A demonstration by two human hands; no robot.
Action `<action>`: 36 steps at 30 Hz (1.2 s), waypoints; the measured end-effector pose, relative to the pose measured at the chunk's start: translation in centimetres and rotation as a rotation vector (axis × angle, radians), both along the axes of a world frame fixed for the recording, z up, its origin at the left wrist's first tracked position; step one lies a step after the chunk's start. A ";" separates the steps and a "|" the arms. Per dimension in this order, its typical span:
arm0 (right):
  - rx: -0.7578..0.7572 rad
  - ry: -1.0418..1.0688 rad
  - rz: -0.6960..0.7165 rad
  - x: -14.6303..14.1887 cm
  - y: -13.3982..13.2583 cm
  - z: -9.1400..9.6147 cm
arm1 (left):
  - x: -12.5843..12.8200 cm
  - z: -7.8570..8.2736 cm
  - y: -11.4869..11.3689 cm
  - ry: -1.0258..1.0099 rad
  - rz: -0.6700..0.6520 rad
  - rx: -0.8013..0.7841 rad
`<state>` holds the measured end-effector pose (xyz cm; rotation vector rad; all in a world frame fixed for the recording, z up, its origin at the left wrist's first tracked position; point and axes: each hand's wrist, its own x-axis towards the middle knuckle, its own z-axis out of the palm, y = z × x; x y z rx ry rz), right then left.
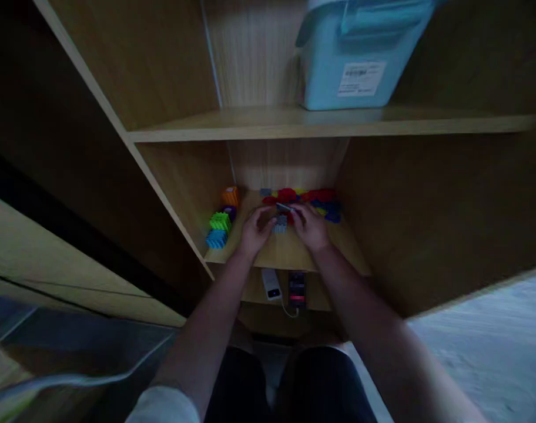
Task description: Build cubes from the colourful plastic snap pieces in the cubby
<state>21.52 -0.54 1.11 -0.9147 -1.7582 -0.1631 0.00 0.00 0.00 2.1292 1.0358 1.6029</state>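
Head view: my right grip (310, 224) pinches a grey piece (284, 207). Left grip (255, 231): can't tell. Likely light, stiff; hold its edges.

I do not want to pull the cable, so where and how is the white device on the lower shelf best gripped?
Probably pinch the white device by its long edges, from the front: it is narrow, points outward, and the cable seems to leave its near end.
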 end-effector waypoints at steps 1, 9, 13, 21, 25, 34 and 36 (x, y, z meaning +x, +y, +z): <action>-0.006 -0.012 0.005 0.0 0.0 0.0 | 0.0 0.0 0.0 0.004 -0.001 0.004; -0.017 -0.136 0.027 -0.4 -0.4 0.2 | 0.1 0.3 0.0 0.031 -0.002 0.078; -0.022 -0.143 0.050 -0.5 -0.3 -0.2 | 0.2 0.4 -0.1 0.041 0.019 0.103; -0.020 -0.216 0.034 -0.4 -0.2 -0.2 | 0.7 1.3 -1.9 0.206 0.090 0.160; -0.030 -0.260 0.041 -0.4 0.0 -0.2 | 0.8 1.5 -2.2 0.211 0.101 0.193; -0.037 -0.228 0.060 -0.3 0.1 -0.4 | 1.0 1.2 -1.9 0.174 0.098 0.187; -0.064 -0.192 0.066 -0.3 0.1 -0.7 | 1.0 1.2 -1.9 0.171 0.091 0.176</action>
